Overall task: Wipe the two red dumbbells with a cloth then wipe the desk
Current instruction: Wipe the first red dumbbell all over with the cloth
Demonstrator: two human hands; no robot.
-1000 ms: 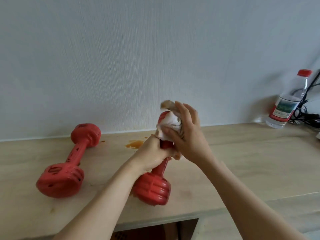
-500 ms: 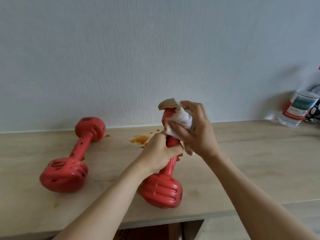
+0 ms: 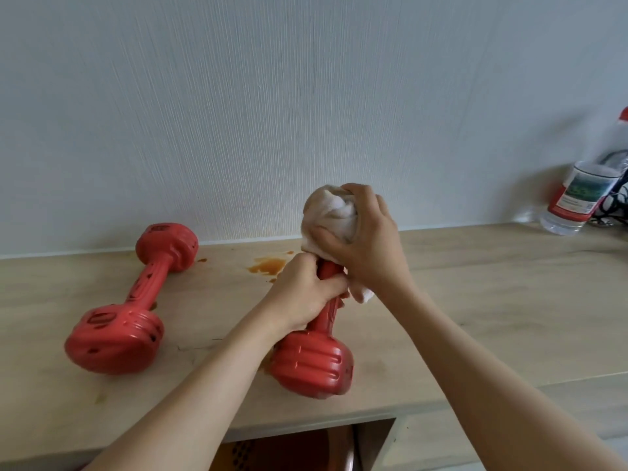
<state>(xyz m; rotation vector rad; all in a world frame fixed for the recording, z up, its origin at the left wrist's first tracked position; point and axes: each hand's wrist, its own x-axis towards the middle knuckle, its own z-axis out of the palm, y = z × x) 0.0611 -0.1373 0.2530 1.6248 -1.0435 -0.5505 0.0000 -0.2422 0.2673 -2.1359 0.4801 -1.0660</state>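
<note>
- Far left, we see one red dumbbell (image 3: 131, 302) lying on its side on the counter (image 3: 492, 300), handle running from the near-left head up to the far head by the wall (image 3: 306, 96); nothing touches it
- Small orange spots sit beside its far head, and a faint yellowish mark lies on the counter in front of its near head
- Right of that, near the wall, we see an orange spill (image 3: 266, 265) on the counter, just behind our left hand
- Our left hand (image 3: 306, 294) has its fingers curled tight round the handle of the second dumbbell (image 3: 314, 363), gripping it
- This second dumbbell stands nearly upright, tilted a little toward the wall, its lower head resting on the counter near the front edge; a small orange smear shows at its base on the left
- Its upper head is hidden under the cloth (image 3: 331, 212), a white bundle stained tan on top
- Our right hand (image 3: 365, 243) grips the cloth, fingers and thumb curled round it and pressing it over that upper head; a loose corner of cloth hangs below the palm
- Far right, a clear bottle (image 3: 577, 198) with a red-and-green label stands by the wall, well apart from the dumbbells, with dark cables just beside it
- Under the counter's front edge we glimpse something reddish-brown; we cannot tell what it is
</note>
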